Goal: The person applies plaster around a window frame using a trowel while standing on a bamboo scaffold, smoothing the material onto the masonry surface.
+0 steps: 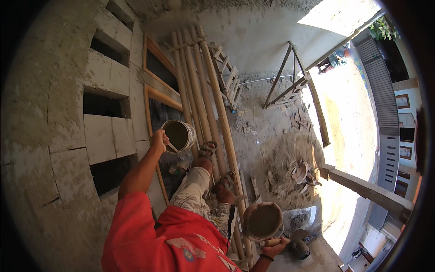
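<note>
Poles (201, 97) underfoot could roll, we judge, tipping the left bucket (183, 137) that the left hand (158, 140) grips by its edge; the right hand (279, 247) clenches a wooden handle (272, 242) beside the right bucket (263, 221).

Platform: bamboo poles (197, 86), side by side, lengthwise; squared timber (225, 118) along R edge. Crosspiece (188, 44) over far end. On poles: two sandalled feet (208, 148), L one fwd of R. Bucket (263, 221) at timber's R side, nr end; can't tell if resting on it.

Flr (249, 152) below: grey-brown, dusty. On flr: sand heap (283, 158), approx. mid; crumpled sack (301, 173) at its R side; brick pcs (299, 121) beyond; pale rubble (244, 128) nr timber; trestle (292, 92) & slatted frame (231, 84) toward far end.
</note>
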Demonstrator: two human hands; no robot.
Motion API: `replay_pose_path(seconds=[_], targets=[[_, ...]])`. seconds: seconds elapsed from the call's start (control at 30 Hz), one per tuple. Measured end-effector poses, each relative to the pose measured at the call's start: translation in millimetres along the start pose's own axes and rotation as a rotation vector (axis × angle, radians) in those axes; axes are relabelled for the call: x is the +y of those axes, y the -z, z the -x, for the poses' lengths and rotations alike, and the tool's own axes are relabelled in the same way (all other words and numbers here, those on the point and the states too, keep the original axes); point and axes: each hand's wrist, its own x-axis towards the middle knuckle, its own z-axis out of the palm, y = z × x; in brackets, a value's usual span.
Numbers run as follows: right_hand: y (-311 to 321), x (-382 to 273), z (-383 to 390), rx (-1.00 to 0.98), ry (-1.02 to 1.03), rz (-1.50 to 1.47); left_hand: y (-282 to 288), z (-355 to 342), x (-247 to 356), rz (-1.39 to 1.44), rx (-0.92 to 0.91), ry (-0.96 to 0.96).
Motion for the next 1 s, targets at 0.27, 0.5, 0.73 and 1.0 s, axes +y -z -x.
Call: replay_pose_path(seconds=[0.27,0.5,0.73,1.0], targets=[[-80,32,2,0.064,0.016,0.035,-65,-75,72,0.026,-0.098,0.003],[-183,65,20,0.031,0.035,0.083,-158,-195,116,-0.044,0.005,0.06],[-295,106,37,-0.194,0.01,0.297,-237,-311,179,-0.051,0.046,0.05],[-426,148,79,-0.283,-0.154,0.163,-308,-382,244,-0.06,-0.018,-0.038]])
